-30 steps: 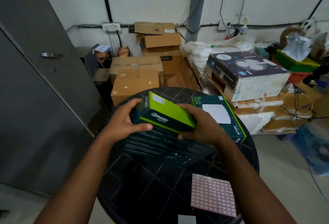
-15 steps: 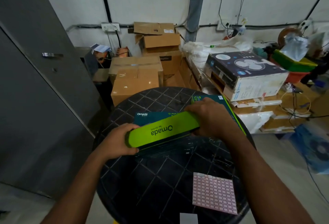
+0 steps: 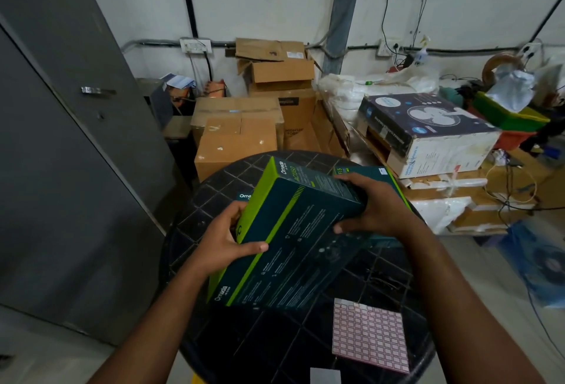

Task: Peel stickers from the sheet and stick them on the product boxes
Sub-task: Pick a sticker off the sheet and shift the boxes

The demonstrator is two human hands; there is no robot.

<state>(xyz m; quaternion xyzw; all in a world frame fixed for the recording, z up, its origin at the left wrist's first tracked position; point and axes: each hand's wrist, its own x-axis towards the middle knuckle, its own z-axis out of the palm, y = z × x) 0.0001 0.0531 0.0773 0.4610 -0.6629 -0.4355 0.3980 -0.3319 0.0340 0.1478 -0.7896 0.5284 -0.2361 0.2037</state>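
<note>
Black round table (image 3: 214, 316), cardboard cartons (image 3: 235, 139) behind; both hands' grip grasping box (image 3: 293, 240).

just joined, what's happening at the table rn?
A person holds a dark teal and lime-green cardboard product box tilted above the round black grid-top table, left hand gripping its green side, right hand gripping its far end. The pink sticker sheet lies flat on the table near the right forearm, untouched. More teal boxes sit on the table behind the held one. No sticker is in hand.
</note>
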